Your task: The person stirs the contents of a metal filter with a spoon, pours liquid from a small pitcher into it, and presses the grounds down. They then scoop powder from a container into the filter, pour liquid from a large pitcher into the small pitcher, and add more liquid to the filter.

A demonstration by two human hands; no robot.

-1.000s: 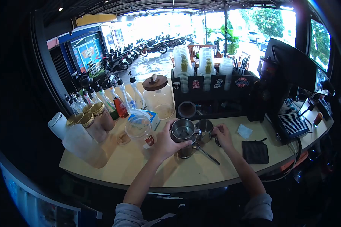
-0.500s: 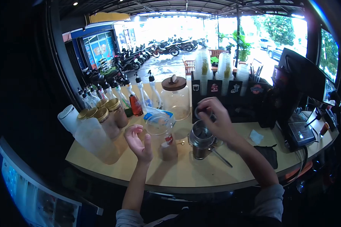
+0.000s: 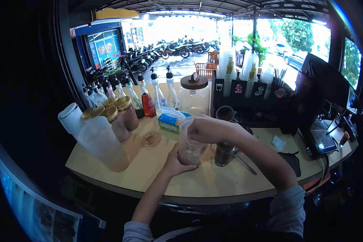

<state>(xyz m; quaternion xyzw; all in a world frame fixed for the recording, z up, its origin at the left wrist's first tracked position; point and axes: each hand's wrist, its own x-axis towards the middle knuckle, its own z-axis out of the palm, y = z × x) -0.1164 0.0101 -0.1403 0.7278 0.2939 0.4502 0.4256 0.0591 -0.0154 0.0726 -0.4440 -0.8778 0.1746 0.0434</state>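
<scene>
A clear jar (image 3: 186,155) with pale brown powder stands at the middle of the counter. My left hand (image 3: 176,162) is wrapped round its lower part from the left. My right hand (image 3: 209,128) reaches over its mouth, fingers curled and pointing down into it; what they hold, if anything, is hidden. Left of the jar a round clear lid (image 3: 151,139) with brown residue lies on the counter. To the right stands a cup with dark contents (image 3: 224,156), partly covered by my right forearm. A long-handled metal utensil (image 3: 247,164) lies beside the cup.
Gold-lidded jars (image 3: 125,111), a frosted pitcher (image 3: 103,143) and pump bottles (image 3: 148,104) line the left. Behind stand a blue-green box (image 3: 169,124), a wooden-lidded glass jar (image 3: 194,99) and a black cup holder (image 3: 246,97). A coffee machine (image 3: 318,141) is at the right.
My left hand, open beside the jar before, now grasps it. My right hand has moved left from above the metal-rimmed cup to the jar's mouth. The view has shifted slightly.
</scene>
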